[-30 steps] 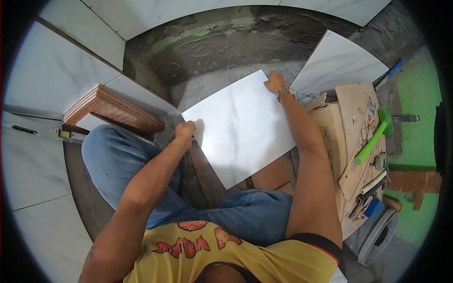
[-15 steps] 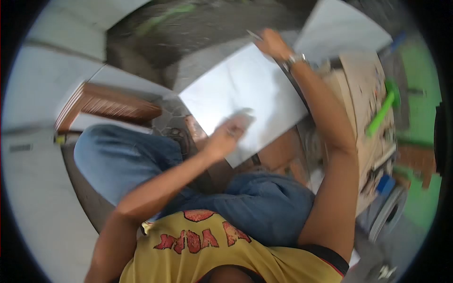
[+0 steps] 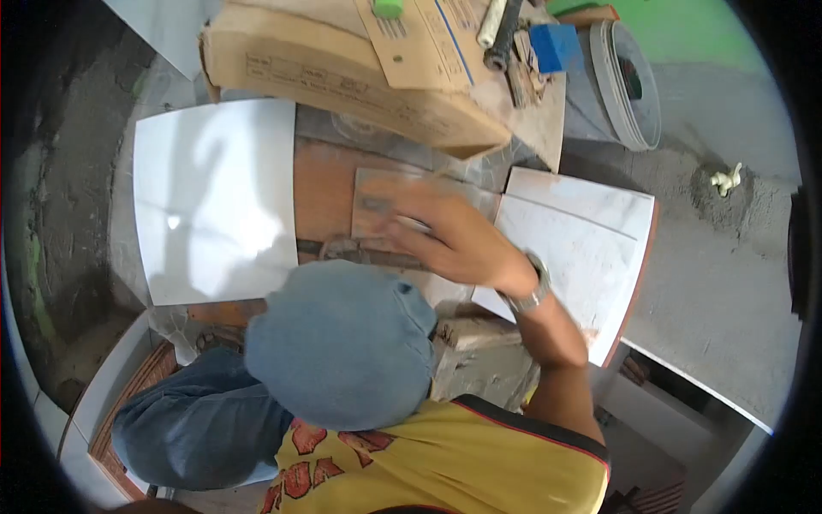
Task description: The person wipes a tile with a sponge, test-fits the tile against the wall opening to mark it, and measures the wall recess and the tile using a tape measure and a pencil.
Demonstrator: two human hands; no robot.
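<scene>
A large white tile (image 3: 214, 201) lies at the left, with shadows across its glossy face. My right hand (image 3: 458, 231), a metal-banded watch at its wrist, is over the brown tiles right of it, clear of the white tile. Its fingers are closed and blurred round a small, slim greyish thing that I cannot make out. Beyond the wrist lies another white tile (image 3: 582, 248) with a reddish-brown edge. My left hand is out of view.
Above the hand is a cardboard box (image 3: 342, 77) bearing a cardboard sheet, sticks and a blue block (image 3: 555, 47). A clear bucket (image 3: 621, 86) stands at the upper right. My jeans-covered knee (image 3: 342, 343) is below the hand. Stacked tiles (image 3: 133, 394) lie lower left.
The view has swung right. My left hand came off the tile, passed over it and left view. My right hand left the tile's far corner and is over the brown tiles.
</scene>
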